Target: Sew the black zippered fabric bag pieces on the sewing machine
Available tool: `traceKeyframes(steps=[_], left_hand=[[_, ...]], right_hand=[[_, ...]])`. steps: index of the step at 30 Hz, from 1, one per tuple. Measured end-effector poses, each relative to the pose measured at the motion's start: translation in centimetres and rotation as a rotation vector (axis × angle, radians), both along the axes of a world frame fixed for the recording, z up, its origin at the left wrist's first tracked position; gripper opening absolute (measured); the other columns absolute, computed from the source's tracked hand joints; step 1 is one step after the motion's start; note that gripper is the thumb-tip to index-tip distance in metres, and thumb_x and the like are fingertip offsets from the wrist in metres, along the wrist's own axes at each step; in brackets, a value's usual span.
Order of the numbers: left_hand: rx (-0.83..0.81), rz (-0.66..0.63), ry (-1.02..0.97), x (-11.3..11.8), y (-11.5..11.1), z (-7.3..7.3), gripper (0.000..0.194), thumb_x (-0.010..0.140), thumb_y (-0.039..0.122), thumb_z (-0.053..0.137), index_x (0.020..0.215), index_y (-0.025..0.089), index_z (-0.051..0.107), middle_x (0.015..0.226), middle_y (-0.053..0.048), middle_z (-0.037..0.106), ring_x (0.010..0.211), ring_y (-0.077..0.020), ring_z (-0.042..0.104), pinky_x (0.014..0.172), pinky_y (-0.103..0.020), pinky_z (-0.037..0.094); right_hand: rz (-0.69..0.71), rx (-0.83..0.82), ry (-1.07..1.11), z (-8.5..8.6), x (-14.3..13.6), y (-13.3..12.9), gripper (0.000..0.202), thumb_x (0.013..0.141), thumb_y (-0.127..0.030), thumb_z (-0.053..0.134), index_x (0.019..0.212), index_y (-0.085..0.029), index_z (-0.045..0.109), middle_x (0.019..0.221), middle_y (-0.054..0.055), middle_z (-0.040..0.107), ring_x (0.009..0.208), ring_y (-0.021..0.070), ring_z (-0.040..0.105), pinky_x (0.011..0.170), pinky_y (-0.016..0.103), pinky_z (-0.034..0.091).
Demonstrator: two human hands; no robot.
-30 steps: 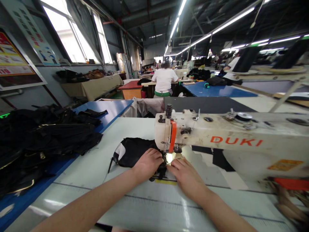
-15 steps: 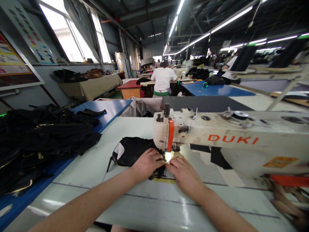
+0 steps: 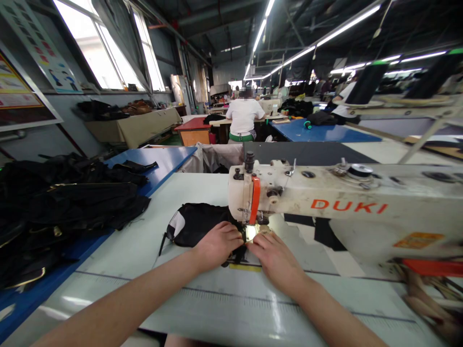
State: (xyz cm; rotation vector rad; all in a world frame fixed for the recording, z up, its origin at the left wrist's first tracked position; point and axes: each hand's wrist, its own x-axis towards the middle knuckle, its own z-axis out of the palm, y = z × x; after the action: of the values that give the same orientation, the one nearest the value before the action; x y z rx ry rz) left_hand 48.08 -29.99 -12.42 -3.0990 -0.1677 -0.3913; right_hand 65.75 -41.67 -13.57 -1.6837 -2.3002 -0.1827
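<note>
A black fabric piece (image 3: 198, 222) with a light grey patch lies on the pale sewing table (image 3: 181, 294), its right end under the head of the sewing machine (image 3: 347, 205). On its near right part rests my left hand (image 3: 220, 243), fingers bent and closed on the cloth close to the needle area. My right hand (image 3: 273, 255) is just right of the lit needle area, its fingers curled together at the edge of the cloth. What its fingertips pinch is hidden. The presser foot is mostly hidden behind the hands and the glare of the lamp.
Black zippered pieces (image 3: 65, 207) are heaped on a blue table (image 3: 162, 156) at left. Dark cloth scraps (image 3: 329, 233) lie beneath the machine arm. Thread cones (image 3: 367, 82) stand at right. Farther off, a person in a white shirt (image 3: 243, 118) sits facing away.
The view has shifted very slightly. Both hands and the black fabric piece keep nearly the same place by the needle.
</note>
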Motion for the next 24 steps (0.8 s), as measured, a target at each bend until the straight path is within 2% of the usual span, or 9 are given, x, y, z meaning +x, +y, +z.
traceKeyframes(steps=[12, 17, 22, 24], left_hand=[[-0.010, -0.010, 0.030, -0.26, -0.01, 0.32, 0.023, 0.087, 0.015, 0.050, 0.108, 0.018, 0.058, 0.105, -0.004, 0.065, 0.105, -0.0194, 0.052, 0.102, -0.038, 0.032], [-0.019, -0.003, 0.032, -0.19, -0.06, 0.38, 0.023, 0.086, 0.015, 0.051, 0.108, 0.018, 0.058, 0.104, -0.005, 0.065, 0.105, -0.0200, 0.053, 0.102, -0.039, 0.032], [-0.023, -0.006, 0.045, -0.27, -0.15, 0.57, 0.022, 0.087, 0.015, 0.050, 0.107, 0.017, 0.059, 0.102, -0.005, 0.066, 0.106, -0.0197, 0.053, 0.102, -0.039, 0.033], [-0.027, -0.005, 0.036, -0.36, -0.16, 0.55, 0.023, 0.088, 0.015, 0.049, 0.108, 0.017, 0.058, 0.104, -0.005, 0.065, 0.106, -0.0197, 0.053, 0.102, -0.040, 0.033]], right_hand=[[-0.018, -0.026, 0.070, 0.12, 0.03, 0.03, 0.027, 0.081, -0.006, 0.055, 0.103, -0.019, 0.062, 0.089, 0.004, 0.059, 0.086, 0.0205, 0.048, 0.082, 0.034, 0.039], [-0.059, 0.025, 0.086, 0.24, -0.51, 0.42, 0.035, 0.083, -0.005, 0.050, 0.115, -0.015, 0.057, 0.099, 0.007, 0.061, 0.089, 0.0212, 0.050, 0.084, 0.037, 0.039], [-0.055, 0.009, 0.035, 0.07, -0.78, 0.67, 0.025, 0.082, -0.005, 0.051, 0.102, -0.017, 0.061, 0.091, 0.006, 0.059, 0.083, 0.0195, 0.051, 0.078, 0.034, 0.040], [-0.049, 0.012, 0.021, -0.09, -0.71, 0.61, 0.026, 0.082, -0.005, 0.052, 0.102, -0.018, 0.061, 0.089, 0.005, 0.059, 0.084, 0.0197, 0.051, 0.077, 0.034, 0.039]])
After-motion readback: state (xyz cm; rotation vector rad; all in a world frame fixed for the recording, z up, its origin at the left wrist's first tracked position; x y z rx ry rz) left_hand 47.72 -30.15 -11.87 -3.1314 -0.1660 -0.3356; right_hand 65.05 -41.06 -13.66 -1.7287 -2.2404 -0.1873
